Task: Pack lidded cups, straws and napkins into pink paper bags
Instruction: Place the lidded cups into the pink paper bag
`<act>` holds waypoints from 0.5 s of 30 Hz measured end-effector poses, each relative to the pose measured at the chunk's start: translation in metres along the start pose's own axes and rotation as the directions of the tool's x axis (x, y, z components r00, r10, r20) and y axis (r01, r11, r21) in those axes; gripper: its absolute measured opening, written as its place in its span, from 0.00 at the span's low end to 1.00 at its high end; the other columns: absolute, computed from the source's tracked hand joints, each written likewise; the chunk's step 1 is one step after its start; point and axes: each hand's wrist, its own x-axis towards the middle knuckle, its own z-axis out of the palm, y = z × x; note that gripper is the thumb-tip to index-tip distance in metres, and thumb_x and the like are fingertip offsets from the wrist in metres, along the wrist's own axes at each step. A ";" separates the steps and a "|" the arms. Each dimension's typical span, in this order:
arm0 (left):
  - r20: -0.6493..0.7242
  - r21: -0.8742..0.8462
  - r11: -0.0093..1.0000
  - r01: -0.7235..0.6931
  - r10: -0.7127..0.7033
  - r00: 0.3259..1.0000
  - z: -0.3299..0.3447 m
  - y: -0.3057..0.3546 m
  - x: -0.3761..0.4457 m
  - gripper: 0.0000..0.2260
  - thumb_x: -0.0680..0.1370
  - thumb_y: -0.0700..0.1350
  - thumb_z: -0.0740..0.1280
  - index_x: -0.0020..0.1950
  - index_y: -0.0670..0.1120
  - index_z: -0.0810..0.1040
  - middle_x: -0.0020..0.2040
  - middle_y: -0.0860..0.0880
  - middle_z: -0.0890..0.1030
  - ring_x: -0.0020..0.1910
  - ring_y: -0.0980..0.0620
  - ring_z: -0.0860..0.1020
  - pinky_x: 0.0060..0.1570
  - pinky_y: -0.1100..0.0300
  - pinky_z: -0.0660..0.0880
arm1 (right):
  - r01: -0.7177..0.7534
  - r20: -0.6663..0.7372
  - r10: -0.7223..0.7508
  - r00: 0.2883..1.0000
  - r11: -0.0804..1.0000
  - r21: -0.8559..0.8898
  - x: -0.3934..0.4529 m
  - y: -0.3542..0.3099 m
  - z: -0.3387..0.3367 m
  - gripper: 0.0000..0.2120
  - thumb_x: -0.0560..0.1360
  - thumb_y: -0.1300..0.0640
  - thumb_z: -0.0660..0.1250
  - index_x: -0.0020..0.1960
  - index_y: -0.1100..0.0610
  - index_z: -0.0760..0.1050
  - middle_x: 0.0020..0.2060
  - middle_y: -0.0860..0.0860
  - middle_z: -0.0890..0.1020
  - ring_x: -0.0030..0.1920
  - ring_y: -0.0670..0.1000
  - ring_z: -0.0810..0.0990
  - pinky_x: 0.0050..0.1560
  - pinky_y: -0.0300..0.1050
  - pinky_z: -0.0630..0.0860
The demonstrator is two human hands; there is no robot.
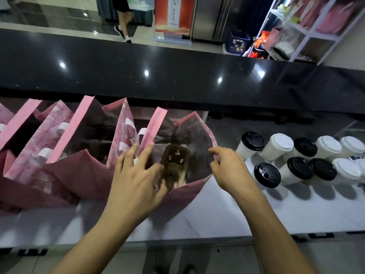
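A pink paper bag (194,135) stands open on the white counter, with a brown cardboard cup carrier (174,165) lying at its bottom. My left hand (136,175) spreads its fingers over the bag's left rim, the thumb hooked over the near edge. My right hand (227,169) pinches the bag's right rim and holds it apart. To the left stand more pink bags (57,135) with white lids showing inside. To the right wait several lidded cups, some with black lids (267,175) and some with white lids (281,142). No straws or napkins are visible.
A black raised counter (177,76) runs across behind the bags. The white counter top (227,210) extends toward me, with floor below its near edge. A metal shelf rack (308,28) stands at the far right, and a person's legs (124,22) are beyond the counter.
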 end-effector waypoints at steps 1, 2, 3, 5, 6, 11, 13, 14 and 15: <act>0.014 0.005 1.000 0.002 -0.002 1.000 0.001 0.005 0.001 0.18 0.72 0.62 0.59 0.47 0.56 0.84 0.78 0.44 0.66 0.75 0.35 0.63 0.68 0.38 0.63 | -0.012 -0.007 0.012 1.000 1.000 -0.003 0.000 0.006 -0.003 0.21 0.80 0.64 0.60 0.71 0.52 0.74 0.61 0.54 0.80 0.57 0.55 0.79 0.50 0.44 0.74; 0.030 0.009 1.000 0.008 -0.008 1.000 0.002 0.010 0.004 0.17 0.72 0.63 0.59 0.47 0.57 0.84 0.80 0.44 0.61 0.76 0.35 0.62 0.68 0.38 0.63 | -0.026 -0.011 0.026 1.000 1.000 -0.004 -0.001 0.012 -0.005 0.21 0.79 0.63 0.60 0.70 0.52 0.74 0.62 0.54 0.80 0.57 0.55 0.79 0.51 0.45 0.75; 0.051 0.013 1.000 0.014 -0.015 0.999 0.002 0.016 0.006 0.16 0.72 0.62 0.60 0.48 0.58 0.84 0.81 0.44 0.58 0.75 0.36 0.63 0.67 0.38 0.66 | -0.037 -0.016 0.037 0.999 0.999 -0.002 -0.001 0.019 -0.008 0.21 0.79 0.63 0.60 0.70 0.52 0.75 0.62 0.54 0.80 0.58 0.55 0.79 0.54 0.46 0.76; 0.128 0.024 1.000 0.018 -0.021 0.992 0.002 0.030 0.013 0.14 0.74 0.60 0.62 0.53 0.59 0.84 0.82 0.45 0.53 0.70 0.40 0.69 0.63 0.44 0.72 | -0.060 -0.020 0.060 0.998 0.998 0.002 0.000 0.032 -0.014 0.22 0.78 0.63 0.60 0.70 0.51 0.75 0.63 0.54 0.80 0.58 0.55 0.79 0.55 0.47 0.76; 0.165 0.035 0.999 0.011 -0.017 0.986 0.003 0.038 0.017 0.14 0.76 0.59 0.62 0.56 0.59 0.82 0.82 0.45 0.53 0.67 0.43 0.71 0.62 0.47 0.73 | -0.067 -0.020 0.067 0.998 0.998 0.001 0.001 0.038 -0.017 0.22 0.78 0.63 0.60 0.69 0.51 0.76 0.63 0.54 0.80 0.58 0.55 0.79 0.55 0.47 0.76; 0.189 0.083 0.996 -0.025 0.009 0.982 0.006 0.083 0.038 0.16 0.79 0.57 0.58 0.64 0.58 0.76 0.79 0.47 0.57 0.61 0.44 0.75 0.52 0.50 0.76 | -0.039 -0.035 0.039 0.999 0.999 -0.017 0.008 0.068 -0.037 0.21 0.77 0.62 0.60 0.69 0.51 0.76 0.62 0.53 0.81 0.61 0.56 0.78 0.58 0.50 0.76; 0.181 0.080 0.997 0.000 -0.014 0.983 0.009 0.101 0.046 0.16 0.79 0.55 0.58 0.66 0.57 0.72 0.79 0.47 0.58 0.61 0.44 0.76 0.48 0.50 0.77 | -0.022 -0.025 0.022 0.999 1.000 -0.015 0.016 0.082 -0.045 0.21 0.77 0.61 0.61 0.69 0.50 0.76 0.63 0.52 0.80 0.61 0.57 0.77 0.58 0.51 0.76; 0.172 0.070 0.997 0.015 -0.027 0.985 0.010 0.109 0.050 0.16 0.79 0.55 0.58 0.67 0.56 0.70 0.79 0.47 0.58 0.61 0.44 0.77 0.47 0.51 0.77 | -0.007 -0.014 0.007 1.000 1.000 -0.010 0.021 0.090 -0.049 0.21 0.77 0.60 0.61 0.69 0.50 0.76 0.63 0.52 0.80 0.61 0.56 0.77 0.57 0.50 0.76; 0.164 0.054 0.998 0.032 -0.041 0.986 0.012 0.118 0.052 0.16 0.79 0.54 0.58 0.67 0.56 0.68 0.78 0.48 0.60 0.59 0.44 0.78 0.44 0.51 0.76 | 0.016 -0.002 -0.016 1.000 1.000 -0.005 0.026 0.098 -0.052 0.21 0.77 0.59 0.61 0.69 0.49 0.76 0.64 0.51 0.80 0.62 0.56 0.77 0.57 0.50 0.75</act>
